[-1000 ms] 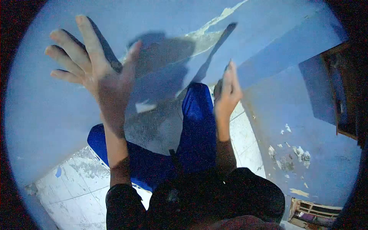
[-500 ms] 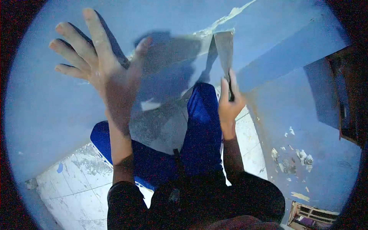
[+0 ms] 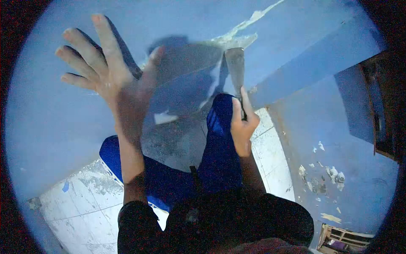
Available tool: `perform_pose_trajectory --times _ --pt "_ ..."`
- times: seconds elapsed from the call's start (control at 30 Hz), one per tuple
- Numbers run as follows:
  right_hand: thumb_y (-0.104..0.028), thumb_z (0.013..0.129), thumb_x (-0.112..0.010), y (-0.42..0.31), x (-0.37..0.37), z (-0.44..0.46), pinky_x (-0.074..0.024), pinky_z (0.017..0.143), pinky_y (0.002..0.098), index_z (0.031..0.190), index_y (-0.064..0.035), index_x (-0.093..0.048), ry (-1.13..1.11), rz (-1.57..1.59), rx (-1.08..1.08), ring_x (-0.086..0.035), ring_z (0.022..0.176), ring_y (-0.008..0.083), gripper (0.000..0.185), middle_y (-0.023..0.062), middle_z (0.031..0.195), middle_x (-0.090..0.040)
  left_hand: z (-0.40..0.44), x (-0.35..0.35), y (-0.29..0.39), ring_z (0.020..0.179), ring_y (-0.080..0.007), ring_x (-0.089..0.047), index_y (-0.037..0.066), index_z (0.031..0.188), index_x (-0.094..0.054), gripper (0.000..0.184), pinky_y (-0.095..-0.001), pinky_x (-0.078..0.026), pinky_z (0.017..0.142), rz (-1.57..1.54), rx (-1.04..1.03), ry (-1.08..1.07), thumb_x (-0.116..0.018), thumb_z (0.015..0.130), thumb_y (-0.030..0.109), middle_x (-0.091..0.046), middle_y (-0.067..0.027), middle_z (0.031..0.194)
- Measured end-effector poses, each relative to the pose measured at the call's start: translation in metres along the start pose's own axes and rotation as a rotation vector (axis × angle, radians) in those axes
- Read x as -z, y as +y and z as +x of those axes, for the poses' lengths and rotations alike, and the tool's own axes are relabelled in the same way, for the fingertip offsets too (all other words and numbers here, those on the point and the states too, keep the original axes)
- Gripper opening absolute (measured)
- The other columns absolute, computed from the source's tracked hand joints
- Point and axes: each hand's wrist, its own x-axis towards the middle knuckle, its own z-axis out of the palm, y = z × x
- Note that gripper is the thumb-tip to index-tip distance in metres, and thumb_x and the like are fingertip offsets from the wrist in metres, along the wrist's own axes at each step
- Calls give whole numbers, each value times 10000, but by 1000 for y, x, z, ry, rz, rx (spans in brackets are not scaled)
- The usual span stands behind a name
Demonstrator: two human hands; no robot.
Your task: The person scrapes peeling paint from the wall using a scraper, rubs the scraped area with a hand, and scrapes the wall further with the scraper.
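Our left hand (image 3: 114, 78) is spread wide against the blue wall (image 3: 55, 127); our right hand (image 3: 244, 125) is wrapped around a putty knife (image 3: 235, 65), which extends beyond it to a pale patch (image 3: 233, 41), probably touching, though the dimness obscures contact.

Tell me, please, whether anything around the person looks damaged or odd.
Yes: a pale streak breaks the blue paint beyond the scraper in the right hand, and chipped patches mark the wall at the picture's right. The floor tiles look smeared grey.
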Motion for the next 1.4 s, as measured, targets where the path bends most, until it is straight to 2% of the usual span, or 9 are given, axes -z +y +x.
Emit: perform_pose_trajectory --times 0.03,0.17,0.3,0.43,0.6,0.73,0.83,1.07,1.4 --pt "-133 889 -614 2 0 0 -490 783 308 1224 -10 -575 -3 7 -37 -666 901 228 360 215 1014 -665 0 0 -1 1372 -510 17 135 1475 -219 1023 -738 -8 977 10 -5 2 -719 687 555 -34 -269 1514" --pt "-88 897 -585 -19 1 33 -458 751 230 1237 17 -557 90 182 -66 -566 854 77 357 132 1089 -661 -4 -1 2 1376 -500 32 139 1477 -213 1022 -730 2 983 10 -9 -4 -719 688 547 -31 -250 1522" --pt "-77 884 -604 -7 -7 -2 -474 813 305 1207 6 -585 27 59 106 -636 959 188 334 228 1082 -644 -5 1 3 1385 -476 44 142 1478 -208 1006 -713 22 995 3 5 -38 -703 701 547 -23 -246 1523" --pt "-94 890 -601 -21 3 41 -477 809 301 1212 7 -579 143 122 49 -630 963 178 339 230 1077 -645 -3 3 11 1394 -451 29 128 1474 -208 968 -678 25 1024 42 19 -71 -625 738 599 -26 -236 1525" --pt "-107 901 -592 -24 -6 38 -470 760 264 1254 12 -542 106 202 -58 -583 829 103 376 145 1006 -679 -5 9 11 1404 -420 11 109 1468 -208 937 -635 29 1061 71 77 -150 -527 785 664 -30 -223 1528" --pt "-179 939 -553 -11 -9 -3 -288 430 181 1099 -18 -618 -20 379 -292 -384 484 14 236 -49 619 -495 -7 7 1 1403 -419 35 119 1472 -206 947 -644 46 1049 52 76 -124 -546 775 662 -19 -224 1528" --pt "-203 939 -558 -15 9 -16 -272 396 189 926 -22 -637 -137 668 -639 -384 437 25 198 -38 550 -469 -14 3 -5 1396 -436 82 144 1480 -202 985 -685 71 1010 4 26 -90 -634 732 619 1 -235 1527" --pt "-323 962 -497 -11 10 -8 -270 353 215 1080 -47 -576 -378 869 -687 -399 417 53 311 -15 570 -478 -8 -1 -3 1387 -438 136 132 1481 -194 968 -693 97 995 -19 -7 -78 -630 756 603 33 -238 1524" --pt "-391 969 -463 -34 6 2 -257 348 210 888 -71 -559 -446 1018 -782 -341 398 44 343 -43 537 -398 -12 -5 -2 1381 -454 136 136 1486 -170 991 -709 57 991 13 -15 -87 -635 750 609 44 -243 1522"
